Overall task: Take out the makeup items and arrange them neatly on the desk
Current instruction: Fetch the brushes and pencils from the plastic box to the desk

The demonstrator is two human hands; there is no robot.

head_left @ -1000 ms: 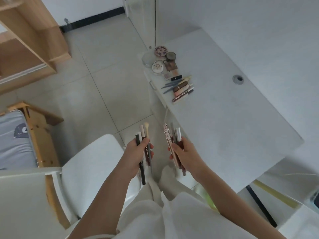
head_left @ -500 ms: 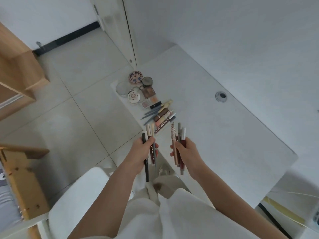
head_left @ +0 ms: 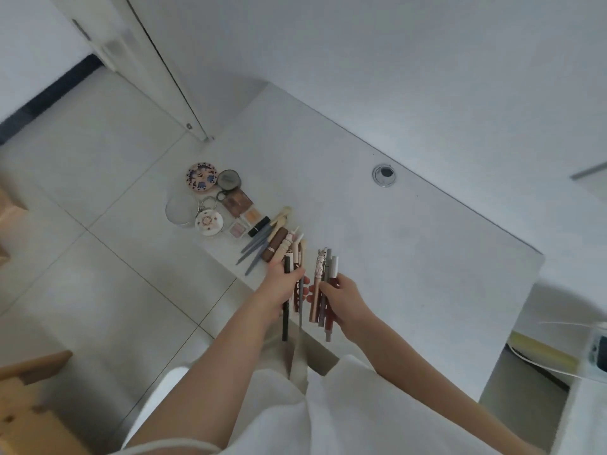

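Observation:
My left hand grips a bundle of slim makeup pencils and brushes, held upright over the near-left edge of the white desk. My right hand grips a second bundle of lip pencils and pens just to the right. Behind them on the desk lie laid-out items: a patterned round compact, a dark round pot, a clear round lid, a white round compact, a brown palette, small blush pans, and grey pencils with tubes.
A cable hole sits at the desk's far edge against the white wall. A white chair is below my arms, wooden furniture at bottom left, a door frame beyond the desk, tiled floor to the left.
The view has swung toward the desk. Both hands, still holding their bundles, have moved forward from above the floor and chair to the desk's near edge beside the laid-out items.

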